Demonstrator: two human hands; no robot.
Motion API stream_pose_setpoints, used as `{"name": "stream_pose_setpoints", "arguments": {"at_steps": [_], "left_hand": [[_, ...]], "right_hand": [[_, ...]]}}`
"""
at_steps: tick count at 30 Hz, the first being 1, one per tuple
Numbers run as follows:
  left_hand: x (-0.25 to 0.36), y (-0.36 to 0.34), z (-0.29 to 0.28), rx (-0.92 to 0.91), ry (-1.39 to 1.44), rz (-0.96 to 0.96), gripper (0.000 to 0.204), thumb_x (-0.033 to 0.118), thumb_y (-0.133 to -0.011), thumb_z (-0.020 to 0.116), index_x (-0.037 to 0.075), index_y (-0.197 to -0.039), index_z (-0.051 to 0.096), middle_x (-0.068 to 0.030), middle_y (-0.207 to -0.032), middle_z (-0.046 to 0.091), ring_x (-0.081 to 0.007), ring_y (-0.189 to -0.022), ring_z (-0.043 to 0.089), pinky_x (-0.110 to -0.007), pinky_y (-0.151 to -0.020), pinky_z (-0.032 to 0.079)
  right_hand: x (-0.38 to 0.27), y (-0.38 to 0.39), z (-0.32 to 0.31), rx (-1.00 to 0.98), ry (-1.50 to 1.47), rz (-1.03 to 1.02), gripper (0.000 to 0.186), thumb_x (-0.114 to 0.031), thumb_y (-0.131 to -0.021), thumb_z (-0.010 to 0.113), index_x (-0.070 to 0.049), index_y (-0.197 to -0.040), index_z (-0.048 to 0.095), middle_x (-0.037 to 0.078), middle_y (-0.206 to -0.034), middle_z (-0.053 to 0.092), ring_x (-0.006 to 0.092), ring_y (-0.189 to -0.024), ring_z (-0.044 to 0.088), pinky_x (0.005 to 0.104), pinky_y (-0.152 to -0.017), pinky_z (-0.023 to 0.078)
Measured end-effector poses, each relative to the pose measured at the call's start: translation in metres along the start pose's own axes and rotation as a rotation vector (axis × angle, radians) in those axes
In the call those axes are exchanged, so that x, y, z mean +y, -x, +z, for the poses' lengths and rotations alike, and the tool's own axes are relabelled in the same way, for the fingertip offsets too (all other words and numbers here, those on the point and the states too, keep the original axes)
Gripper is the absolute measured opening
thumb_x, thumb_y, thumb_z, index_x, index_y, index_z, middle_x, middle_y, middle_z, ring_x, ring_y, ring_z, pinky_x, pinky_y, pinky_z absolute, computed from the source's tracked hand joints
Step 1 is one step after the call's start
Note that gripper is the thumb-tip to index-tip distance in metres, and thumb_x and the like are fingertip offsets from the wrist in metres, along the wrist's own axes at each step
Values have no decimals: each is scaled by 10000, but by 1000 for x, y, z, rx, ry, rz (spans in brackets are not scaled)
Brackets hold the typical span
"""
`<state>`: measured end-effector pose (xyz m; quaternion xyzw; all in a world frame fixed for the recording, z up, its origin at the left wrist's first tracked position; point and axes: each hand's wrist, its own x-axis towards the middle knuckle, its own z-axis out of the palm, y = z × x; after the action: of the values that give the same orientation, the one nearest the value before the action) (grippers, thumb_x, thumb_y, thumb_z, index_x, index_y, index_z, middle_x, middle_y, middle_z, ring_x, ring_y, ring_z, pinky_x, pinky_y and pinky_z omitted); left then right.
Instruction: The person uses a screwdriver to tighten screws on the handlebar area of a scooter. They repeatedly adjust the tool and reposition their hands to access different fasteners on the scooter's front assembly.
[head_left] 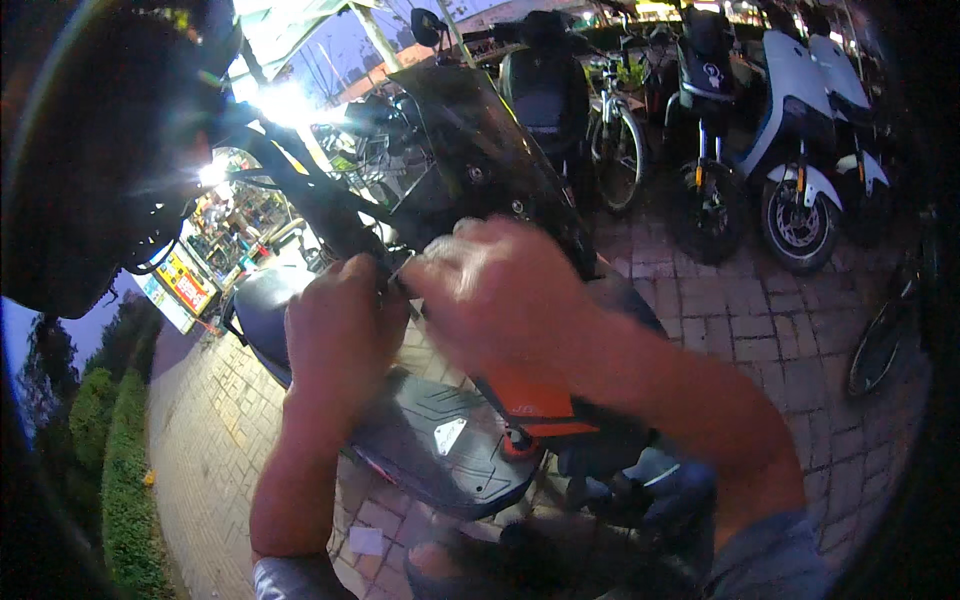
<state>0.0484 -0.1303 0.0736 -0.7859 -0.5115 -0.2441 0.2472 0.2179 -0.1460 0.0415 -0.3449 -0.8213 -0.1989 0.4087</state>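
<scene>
Between both sets of fingertips: small thin metallic piece (400, 268), kind unclear. Left hand (340, 335) closed, right hand (490, 290) pinching it, just above black scooter (440, 440) footboard. Probably mid-fitting; next calls for steady fine alignment.

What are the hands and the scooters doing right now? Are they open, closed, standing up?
left hand: closed in a fist, held up over the scooter
right hand: fingers curled shut, blurred, touching the left hand
small item between the hands: pinched, too small to tell what it is
dark scooter: parked, tilted in the view
white scooter: parked upright
bicycle: parked upright
</scene>
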Motion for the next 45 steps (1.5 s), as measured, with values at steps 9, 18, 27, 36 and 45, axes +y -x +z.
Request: {"name": "stream_pose_setpoints", "arguments": {"at_steps": [9,18,27,36,45], "left_hand": [[-4,6,12,156,201,21,171,199,-783,679,44,-772,608,-149,-788,640,-350,-691,642,-438,-618,511],[-1,20,48,399,743,-145,115,78,-765,725,13,-834,659,-126,-733,641,-211,-632,646,-311,-594,502],[23,24,80,542,1273,-399,118,80,-870,680,-26,-921,669,-56,-840,683,-88,-744,594,-236,-694,479],[36,19,101,711,1083,-326,119,76,-871,676,-31,-921,677,-71,-816,685,-110,-735,614,-263,-683,493],[5,-5,40,371,517,-187,217,289,-858,659,75,-823,675,-154,-715,654,-355,-685,644,-438,-623,488]], "right_hand": [[-21,12,29,143,217,45,218,-172,-761,571,-1,-886,619,152,-879,647,270,-941,550,501,-864,338],[-26,-2,11,-154,180,112,204,-174,-744,585,-21,-871,633,111,-867,651,245,-917,560,431,-793,338],[-11,-4,-16,-70,0,97,173,-152,-790,596,-13,-879,648,98,-899,655,254,-865,617,389,-760,462],[116,-85,-32,465,150,190,453,-415,-920,568,16,-1045,635,193,-1026,651,296,-998,616,371,-909,446],[121,-86,-12,338,-266,313,466,-438,-951,503,10,-987,627,205,-881,634,316,-832,618,395,-790,459]]}}
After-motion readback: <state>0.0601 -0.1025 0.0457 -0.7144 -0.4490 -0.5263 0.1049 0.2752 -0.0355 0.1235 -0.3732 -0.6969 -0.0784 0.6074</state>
